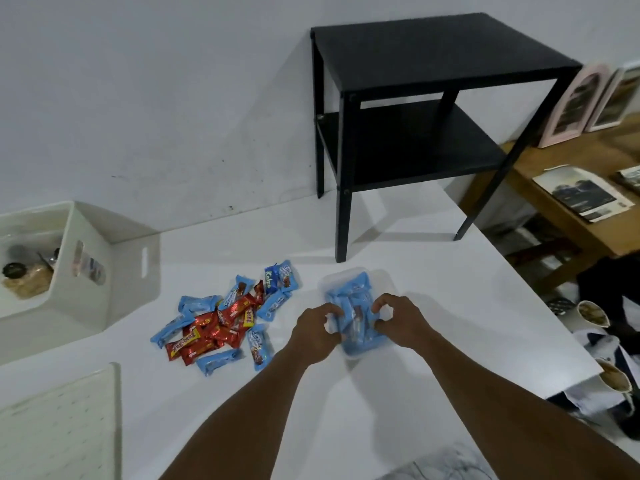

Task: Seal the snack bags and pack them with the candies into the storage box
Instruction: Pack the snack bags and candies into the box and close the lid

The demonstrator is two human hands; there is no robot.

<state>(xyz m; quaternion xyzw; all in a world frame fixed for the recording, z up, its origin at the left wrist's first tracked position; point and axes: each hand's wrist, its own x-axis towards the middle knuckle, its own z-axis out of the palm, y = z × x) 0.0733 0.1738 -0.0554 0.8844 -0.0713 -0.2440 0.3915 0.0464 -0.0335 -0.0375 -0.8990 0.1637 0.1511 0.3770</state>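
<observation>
Storage box [329, 283] sits on the white table [436, 292]; I see left hand [313, 329] and right hand [398, 317] each pinching blue candy packets [355, 291] inside it, loose candies [225, 315] piled at its nine o'clock.

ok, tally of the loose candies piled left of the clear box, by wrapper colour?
Light blue wrappers: 7
Dark blue wrapper: 1
Red wrappers: at least 5, overlapping, exact count unclear
Total: at least 13
Not counted: boxed candies in the clear box, held by left hand and right hand.
</observation>
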